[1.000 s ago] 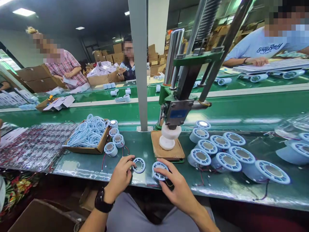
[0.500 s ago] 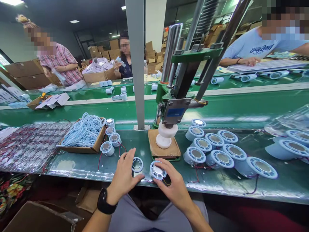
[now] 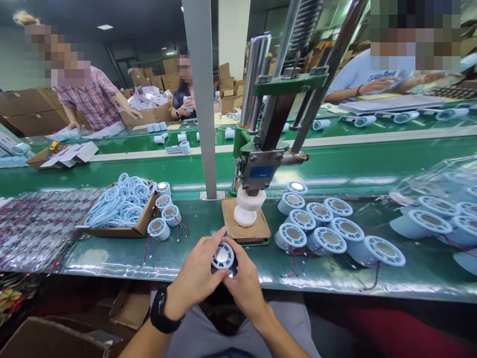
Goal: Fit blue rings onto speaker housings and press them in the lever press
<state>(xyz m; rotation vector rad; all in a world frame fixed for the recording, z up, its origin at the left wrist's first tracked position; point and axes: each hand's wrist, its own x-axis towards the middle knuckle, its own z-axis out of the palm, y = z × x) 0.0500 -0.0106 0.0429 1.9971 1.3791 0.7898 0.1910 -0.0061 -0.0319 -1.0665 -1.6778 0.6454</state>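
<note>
Both my hands close around one light-blue round housing (image 3: 222, 256) at the front of the bench. It has a slotted rim and a shiny silver disc in its middle. My left hand (image 3: 203, 266) grips it from the left, thumb at its near edge. From the right, my right hand (image 3: 243, 273) presses its fingers and thumb against it. The fingertips of both hands nearly meet around it, and its lower part is hidden. Just beyond stands a hand press (image 3: 263, 171) with a white round pressing head (image 3: 251, 200) over a white seat (image 3: 245, 217) on a brown board.
Several similar housings (image 3: 320, 212) with red wires stand to the right, others (image 3: 164, 200) to the left. A cardboard box (image 3: 143, 226) holds light-blue rings. Wired parts (image 3: 40, 228) lie far left. Behind a grey post (image 3: 203, 99) and green conveyor (image 3: 167, 166), co-workers handle parts.
My right hand has moved left to meet my left hand around one housing. Earlier, two round light-blue pieces showed apart, one by each hand; only one shows now. The view has shifted slightly.
</note>
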